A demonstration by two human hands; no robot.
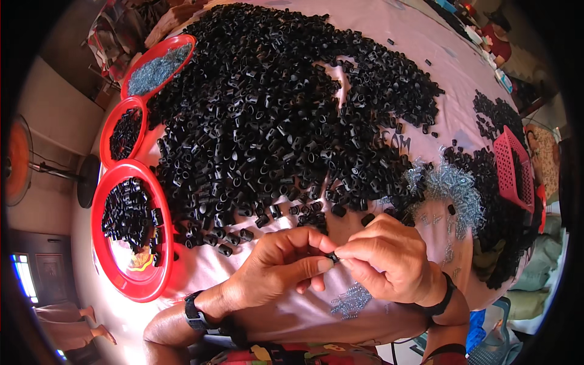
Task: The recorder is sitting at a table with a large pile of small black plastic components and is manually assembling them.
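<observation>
- Both hands meet low over the pink cloth [426, 73], closest to the viewer: the left hand [277, 267] and the right hand [389, 258] come together fingertip to fingertip.
- Pinched between them sits a small black tube piece [333, 257]; the left thumb and forefinger are closed on it from one side, the right thumb and forefinger closed on it from the other.
- Each wrist carries a dark band.
- Just below the hands, on the cloth, lies a little cluster of metal springs [351, 300].
- Beyond the knuckles spreads a huge heap of black tube pieces [274, 115], covering most of the table.
- Right of the right hand, near the heap's edge, a larger tangle of springs [453, 185] glints.
- Along the left edge stand three red bowls: the nearest red bowl [125, 283] holds black pieces, the middle red bowl [106, 131] holds more of them, and the far red bowl [176, 41] holds grey springs.
- At the far right, a pink basket [508, 155] rests among more black pieces.
</observation>
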